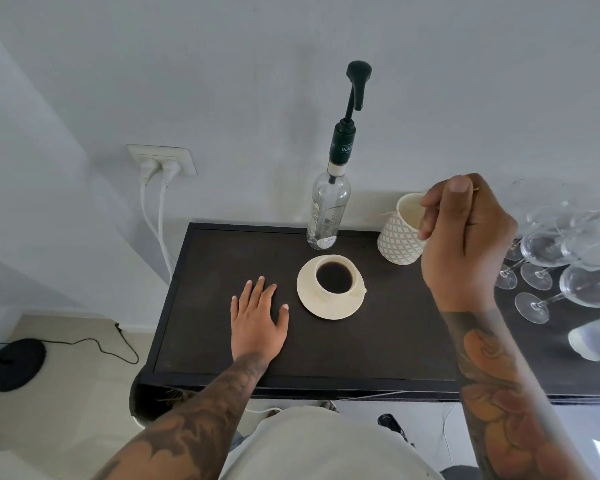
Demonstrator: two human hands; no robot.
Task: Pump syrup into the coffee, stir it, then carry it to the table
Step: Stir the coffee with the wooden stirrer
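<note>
Nearest the camera, 2 tattooed forearms reach out over a light garment toward a dark counter [395, 341]. The left hand [258, 318] lies flat on the counter with its fingers straight and spread, holding nothing, just left of the saucer. The right hand [465, 237] is raised above the counter's right part, fingers curled, pinching 1 thin wooden stir stick [474, 190]; only a short tip shows past the thumb, and a faint pale length shows near the holder's rim.

Between the hands sits 1 cream cup [335, 276] full of black coffee, upright on 1 cream saucer [329, 303], near the middle of the counter. Just behind the cup stands 1 clear glass syrup bottle [327, 211], upright, nearly empty by the look of it, with 1 dark green pump [355, 84] on top whose spout points down and toward the cup. To the right of the bottle is 1 white patterned holder [397, 242], partly hidden by the right hand.

At the right edge lie several clear wine glasses [568, 258], tipped and overlapping; their count cannot be told. On the wall at the left, 1 socket plate [161, 160] carries 2 white plugs with 2 cables hanging down. On the floor at the far left rests 1 black round base [14, 365] with a thin black cord.
</note>
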